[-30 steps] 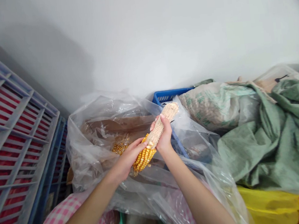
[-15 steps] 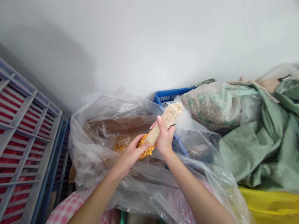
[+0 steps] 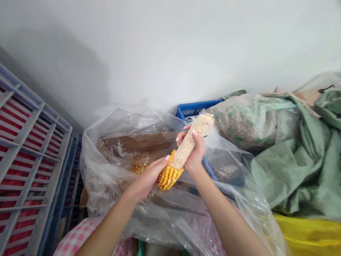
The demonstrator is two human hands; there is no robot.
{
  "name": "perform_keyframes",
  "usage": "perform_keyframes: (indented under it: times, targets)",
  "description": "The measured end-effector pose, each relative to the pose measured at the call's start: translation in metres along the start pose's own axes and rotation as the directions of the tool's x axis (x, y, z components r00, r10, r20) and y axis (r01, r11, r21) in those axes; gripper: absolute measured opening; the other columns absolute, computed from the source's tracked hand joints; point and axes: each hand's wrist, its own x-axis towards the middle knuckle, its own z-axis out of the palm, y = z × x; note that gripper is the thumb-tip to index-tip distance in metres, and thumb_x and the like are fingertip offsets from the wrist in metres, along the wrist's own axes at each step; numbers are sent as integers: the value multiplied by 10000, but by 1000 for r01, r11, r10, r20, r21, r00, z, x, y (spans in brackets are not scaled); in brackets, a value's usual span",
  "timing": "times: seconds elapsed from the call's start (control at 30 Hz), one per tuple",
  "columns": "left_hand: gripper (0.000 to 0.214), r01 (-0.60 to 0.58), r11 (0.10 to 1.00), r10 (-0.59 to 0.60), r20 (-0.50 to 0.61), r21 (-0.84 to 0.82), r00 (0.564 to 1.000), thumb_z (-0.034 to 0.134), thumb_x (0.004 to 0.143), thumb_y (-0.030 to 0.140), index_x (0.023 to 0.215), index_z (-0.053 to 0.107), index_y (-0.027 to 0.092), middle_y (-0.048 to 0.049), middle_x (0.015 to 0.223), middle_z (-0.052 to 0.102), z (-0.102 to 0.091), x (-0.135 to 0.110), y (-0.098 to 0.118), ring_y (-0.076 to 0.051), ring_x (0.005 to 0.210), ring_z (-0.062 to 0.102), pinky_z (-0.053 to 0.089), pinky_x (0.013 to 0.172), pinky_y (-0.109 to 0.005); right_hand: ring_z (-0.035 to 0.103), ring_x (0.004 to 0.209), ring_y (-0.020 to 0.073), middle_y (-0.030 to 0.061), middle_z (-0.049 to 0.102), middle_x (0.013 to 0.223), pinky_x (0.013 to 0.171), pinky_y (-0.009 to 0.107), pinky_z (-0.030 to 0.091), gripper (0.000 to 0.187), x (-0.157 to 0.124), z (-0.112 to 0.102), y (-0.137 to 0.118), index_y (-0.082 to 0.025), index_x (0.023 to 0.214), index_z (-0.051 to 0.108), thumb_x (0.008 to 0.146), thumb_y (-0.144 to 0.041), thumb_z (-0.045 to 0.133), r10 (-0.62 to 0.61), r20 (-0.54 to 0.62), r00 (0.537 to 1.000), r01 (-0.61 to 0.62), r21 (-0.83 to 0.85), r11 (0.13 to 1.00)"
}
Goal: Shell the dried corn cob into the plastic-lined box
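Note:
An ear of corn (image 3: 187, 148) lies slanted between my two hands, over the open plastic bag. Its upper right length is bare pale cob, while rows of yellow kernels cover the lower left end. My right hand (image 3: 195, 151) is wrapped round the bare part, thumb on top. At the kernel end, my left hand (image 3: 154, 176) holds the ear from the left side, its thumb along the border of the kernels. Loose corn kernels (image 3: 138, 167) lie in a small heap inside the clear plastic bag (image 3: 97, 151), which has brown cardboard (image 3: 126, 142) within it.
Slatted crates (image 3: 23, 138) with red behind the slats stand at left. A blue basket (image 3: 198, 106) and a filled whitish sack (image 3: 245, 120) sit beyond my right hand. Green cloth (image 3: 315, 162) and a yellow bag (image 3: 310, 231) lie at right. The white wall (image 3: 180, 42) rises behind.
The ear of corn has shifted slightly to the right and turned, showing more of its yellow kernels. My left thumb has moved up to the kernels' border; my right hand has moved right with the cob.

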Motion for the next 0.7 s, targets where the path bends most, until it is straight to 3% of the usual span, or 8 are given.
perform_keyframes:
  times: [0.13,0.23,0.5,0.7]
  targets:
    - [460,-93,992,105,-146,84,984,577,754,462,1122,580,185,-49,1141,612,5,-4,-1,-201,1051,538,393,887,-277,462,503,82,-37,557,556,516,201,358,272,4,0,2,-171,760,533,681,-423,602,-11,-184,983,-12,-123,992]
    - [464,-64,987,85,-148,144,985,588,747,455,1119,573,177,-54,1132,609,4,-4,-3,-210,1060,531,395,876,-275,444,466,81,-43,525,511,490,211,350,245,5,0,2,-163,657,526,656,-384,631,76,-230,970,-101,-99,990]
    - [411,22,998,-21,-25,56,999,583,749,456,1085,537,223,-34,1108,600,7,-6,-5,-205,1056,531,406,863,-282,414,425,75,-46,486,453,447,200,325,212,5,0,-1,-178,618,477,616,-367,574,234,-94,968,-226,90,970]
    - [402,5,1000,-5,14,-5,1000,586,754,438,1075,499,211,-52,1061,594,11,-7,-5,-221,1050,535,408,851,-297,413,443,69,-42,505,504,454,196,340,225,4,2,-2,-178,647,483,639,-388,564,303,-35,952,-300,63,952]
